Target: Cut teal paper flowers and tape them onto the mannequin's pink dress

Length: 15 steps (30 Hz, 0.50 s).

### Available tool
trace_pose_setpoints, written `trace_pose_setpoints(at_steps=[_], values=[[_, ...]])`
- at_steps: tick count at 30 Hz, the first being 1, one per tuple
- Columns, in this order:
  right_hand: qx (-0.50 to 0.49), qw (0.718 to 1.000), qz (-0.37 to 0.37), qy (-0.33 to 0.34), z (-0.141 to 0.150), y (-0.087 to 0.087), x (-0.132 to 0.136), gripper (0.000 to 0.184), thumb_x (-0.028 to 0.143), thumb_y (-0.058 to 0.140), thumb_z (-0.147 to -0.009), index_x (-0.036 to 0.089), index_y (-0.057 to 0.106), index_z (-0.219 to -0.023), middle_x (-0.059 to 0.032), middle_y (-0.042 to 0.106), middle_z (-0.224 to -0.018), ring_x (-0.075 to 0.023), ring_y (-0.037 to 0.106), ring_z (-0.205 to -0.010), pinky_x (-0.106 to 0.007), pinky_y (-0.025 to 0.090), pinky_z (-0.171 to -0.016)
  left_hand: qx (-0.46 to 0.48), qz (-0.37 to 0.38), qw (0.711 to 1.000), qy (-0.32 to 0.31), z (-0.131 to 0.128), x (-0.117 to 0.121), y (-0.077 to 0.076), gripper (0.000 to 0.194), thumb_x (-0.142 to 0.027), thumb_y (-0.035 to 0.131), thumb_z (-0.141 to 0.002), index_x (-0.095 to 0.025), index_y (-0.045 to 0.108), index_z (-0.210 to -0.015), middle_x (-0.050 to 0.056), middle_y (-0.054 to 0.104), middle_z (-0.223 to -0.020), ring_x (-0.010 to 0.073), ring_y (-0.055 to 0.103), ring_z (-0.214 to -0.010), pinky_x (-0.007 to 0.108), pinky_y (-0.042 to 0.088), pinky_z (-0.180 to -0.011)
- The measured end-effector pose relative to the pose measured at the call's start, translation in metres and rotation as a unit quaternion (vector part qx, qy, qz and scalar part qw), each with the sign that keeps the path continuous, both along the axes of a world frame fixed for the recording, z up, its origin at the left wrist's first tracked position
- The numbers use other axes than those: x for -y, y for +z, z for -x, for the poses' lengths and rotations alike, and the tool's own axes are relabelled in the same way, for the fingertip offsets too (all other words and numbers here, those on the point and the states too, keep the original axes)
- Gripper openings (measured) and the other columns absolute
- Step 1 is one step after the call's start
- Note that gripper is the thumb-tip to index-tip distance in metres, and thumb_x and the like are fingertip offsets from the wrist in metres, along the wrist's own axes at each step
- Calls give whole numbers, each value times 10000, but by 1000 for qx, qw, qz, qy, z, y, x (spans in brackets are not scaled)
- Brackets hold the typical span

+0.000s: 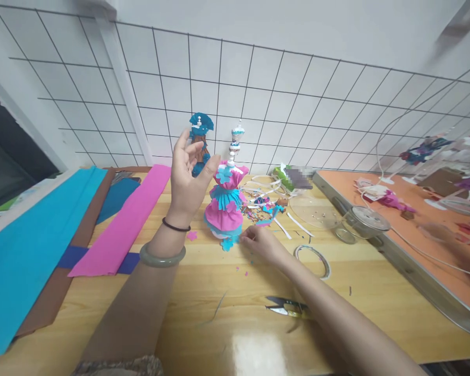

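Head view showed one pink-and-blue paper ornament standing upright toward the worktop's far edge, roughly midway across. Its ruffled paper layers and several flowers looked done; fixing the trim at its foot seemed to be what was left, with one blue flower there and one pink flower loose to its left. The left hand was raised, fingers spread wide; the right hand's fingers were bunched near the hem, though whether they pinched anything I could not tell. One other ornament stood behind; one tape roll and one pair of snips lay nearer the near edge.
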State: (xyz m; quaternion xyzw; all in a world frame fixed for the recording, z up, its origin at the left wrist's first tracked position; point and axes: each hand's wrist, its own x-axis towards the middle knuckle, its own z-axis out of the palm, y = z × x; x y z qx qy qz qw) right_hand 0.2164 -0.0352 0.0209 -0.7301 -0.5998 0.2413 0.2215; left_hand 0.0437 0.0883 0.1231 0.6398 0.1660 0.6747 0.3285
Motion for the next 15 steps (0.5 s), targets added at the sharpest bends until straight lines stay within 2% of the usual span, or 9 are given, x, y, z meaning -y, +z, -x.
trace_pose_setpoints(at_steps=[3, 7, 12, 15], values=[[30, 999, 22, -19, 11, 5, -9, 167, 276, 571, -772, 151, 607, -667, -65, 637, -654, -155, 535, -594, -243, 303, -523, 19, -9, 1000, 12, 2, 3, 5, 665, -477, 667, -758, -294, 366, -1323, 82, 561, -1171, 227, 510, -1186, 404, 405, -1013], [37, 999, 27, -25, 15, 5, -12, 141, 208, 553, -748, 152, 588, -623, -47, 604, -602, -143, 506, -565, -246, 279, -516, 39, 1, 999, 10, 5, 4, 9, 623, -471, 653, -774, -289, 382, -1304, 79, 568, -1148, 209, 535, -1147, 377, 435, -988], [-9, 1000, 22, -12, -5, -2, 4, 154, 208, 529, -755, 140, 586, -629, 0, 579, -578, -108, 492, -549, -213, 295, -497, 62, 4, 998, 1, 6, 7, 12, 553, -444, 647, -789, -298, 412, -1267, 57, 581, -1107, 180, 564, -1085, 349, 477, -943], [-38, 999, 17, -32, -21, -4, 20, 119, 224, 553, -748, 130, 613, -707, -6, 604, -606, -109, 509, -545, -210, 336, -494, 88, 5, 996, -2, 4, 13, 15, 501, -398, 669, -784, -295, 443, -1219, 46, 593, -1058, 165, 586, -1025, 329, 508, -887]])
